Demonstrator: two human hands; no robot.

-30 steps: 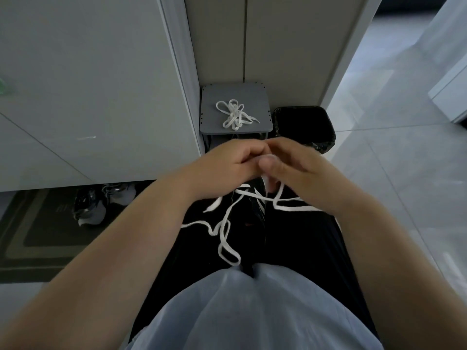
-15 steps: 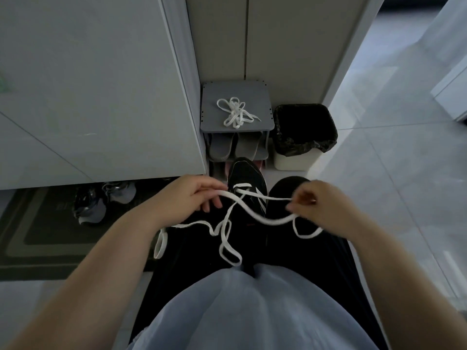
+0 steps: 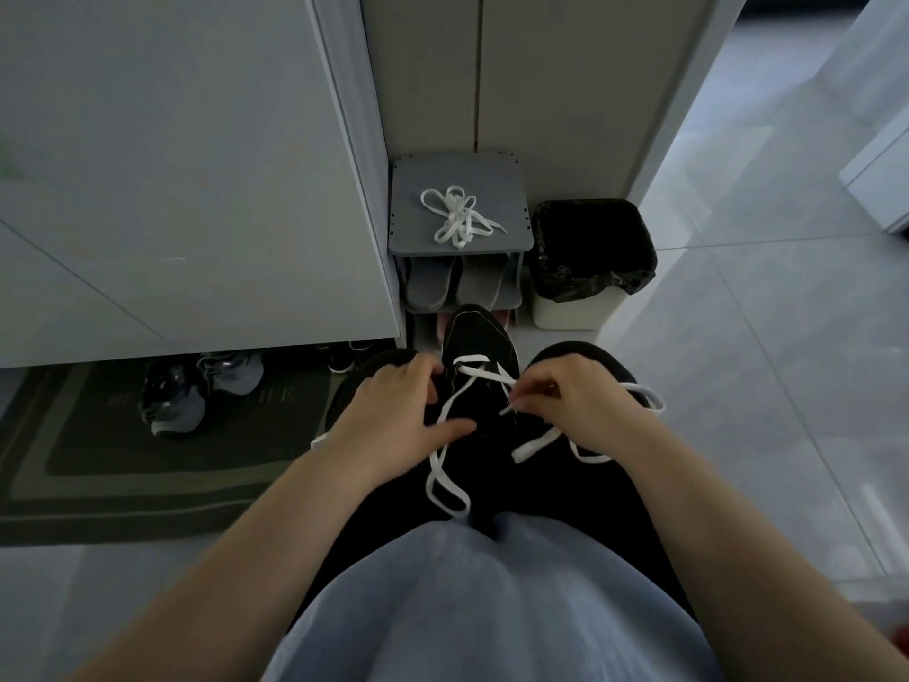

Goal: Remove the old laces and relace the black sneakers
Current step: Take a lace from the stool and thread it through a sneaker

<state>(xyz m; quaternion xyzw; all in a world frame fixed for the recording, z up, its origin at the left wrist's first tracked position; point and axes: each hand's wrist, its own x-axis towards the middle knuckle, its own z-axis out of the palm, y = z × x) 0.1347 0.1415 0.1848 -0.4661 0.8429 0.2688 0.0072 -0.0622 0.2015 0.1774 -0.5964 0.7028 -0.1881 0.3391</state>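
A black sneaker [image 3: 479,337] rests between my knees with its toe pointing away from me. A white lace [image 3: 445,465] crosses its front eyelets and trails in loops over my black trousers. My left hand [image 3: 398,411] holds the sneaker's left side, thumb lying by the lace. My right hand [image 3: 573,403] pinches the lace's tip near the right eyelets. A second bundle of white laces [image 3: 457,216] lies on the grey shoe rack [image 3: 511,189].
Grey slippers [image 3: 455,283] sit on the rack's lower shelf. A white bin with a black liner [image 3: 590,258] stands to the right of the rack. Other shoes [image 3: 196,386] lie under the cabinet on a dark mat [image 3: 98,450]. Pale tiled floor [image 3: 762,337] stretches to the right.
My hands have moved apart and down onto the sneaker. The lace stretched between them has gone slack, and my right hand now holds its tip by the eyelets.
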